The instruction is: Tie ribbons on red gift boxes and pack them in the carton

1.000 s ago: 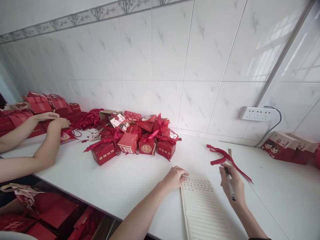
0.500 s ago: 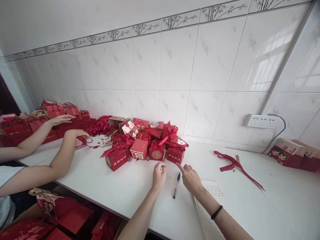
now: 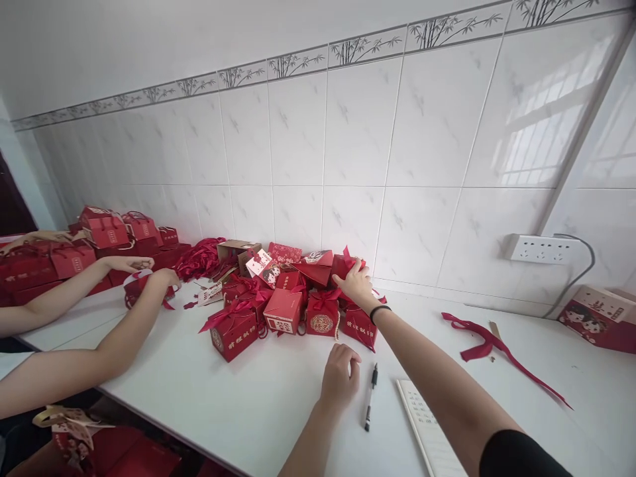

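My right hand [image 3: 356, 285] reaches over a bow-tied red gift box [image 3: 338, 266] at the back right of a pile. Its thumb and fingers are spread against the box, partly covering it; no firm grip shows. On the white table [image 3: 283, 397] in front of the pile rests my left hand [image 3: 340, 376], its fingers curled in loosely and nothing visible in them. Closest to that hand are a red box with a round gold emblem [image 3: 322, 323], another red box [image 3: 360, 326], and a black-capped pen [image 3: 371, 397] lying to its right.
Under my right forearm lies a white notepad with writing [image 3: 415, 404]. Farther right are loose red ribbons [image 3: 489, 339] and a printed box [image 3: 593, 318]. A co-worker's hands [image 3: 166, 278] handle a red box at left, near stacked boxes [image 3: 106, 228] and a ribbon heap [image 3: 201, 258].
My right hand has moved from pointing at the front row to the back right box. My left hand has curled more. The co-worker's hands have come down to a red box; the view has shifted slightly.
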### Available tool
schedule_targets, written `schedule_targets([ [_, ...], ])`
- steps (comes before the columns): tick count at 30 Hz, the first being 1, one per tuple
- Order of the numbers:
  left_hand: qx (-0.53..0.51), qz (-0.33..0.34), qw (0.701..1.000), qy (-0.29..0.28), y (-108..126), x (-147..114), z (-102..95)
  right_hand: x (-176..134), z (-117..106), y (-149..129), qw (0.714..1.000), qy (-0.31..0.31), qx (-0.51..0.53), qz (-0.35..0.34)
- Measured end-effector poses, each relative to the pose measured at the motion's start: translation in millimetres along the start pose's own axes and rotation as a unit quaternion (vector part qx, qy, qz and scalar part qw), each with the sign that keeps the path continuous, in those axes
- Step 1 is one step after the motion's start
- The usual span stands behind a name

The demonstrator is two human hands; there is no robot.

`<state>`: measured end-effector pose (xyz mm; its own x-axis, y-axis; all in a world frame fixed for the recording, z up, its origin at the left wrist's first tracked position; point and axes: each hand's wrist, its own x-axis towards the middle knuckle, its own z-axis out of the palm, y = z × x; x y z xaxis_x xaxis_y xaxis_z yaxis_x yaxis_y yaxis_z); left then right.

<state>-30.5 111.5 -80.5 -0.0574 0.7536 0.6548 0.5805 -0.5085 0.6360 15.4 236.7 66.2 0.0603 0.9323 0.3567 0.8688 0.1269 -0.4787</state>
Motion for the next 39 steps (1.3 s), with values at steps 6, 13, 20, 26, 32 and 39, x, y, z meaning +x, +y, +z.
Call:
schedule_targets([
  [6, 0.025, 0.020, 1.000, 0.002, -2, -2, 3.5, 18, 20, -7, 0.994, 0.022, 0.052, 0.089],
  [13, 0.022, 0.021, 1.000, 0.002, -2, -4, 7.3, 35, -9, 33, 0.990, 0.090, 0.087, 0.058],
  [20, 0.015, 0.023, 1.000, -0.012, 0, -2, 11.7, 47, -56, 105, 0.982, 0.134, 0.028, 0.130],
  [26, 0.021, 0.035, 0.999, -0.023, 0, 1, 11.4, 49, -36, 58, 0.994, 0.050, -0.019, -0.099],
  [32, 0.043, 0.041, 0.998, -0.034, -1, -2, 7.1, 46, 44, -34, 0.976, -0.045, -0.043, -0.210],
  [39, 0.075, 0.056, 0.995, -0.043, -6, -2, 9.6, 36, 72, -40, 0.976, -0.048, -0.001, -0.212],
])
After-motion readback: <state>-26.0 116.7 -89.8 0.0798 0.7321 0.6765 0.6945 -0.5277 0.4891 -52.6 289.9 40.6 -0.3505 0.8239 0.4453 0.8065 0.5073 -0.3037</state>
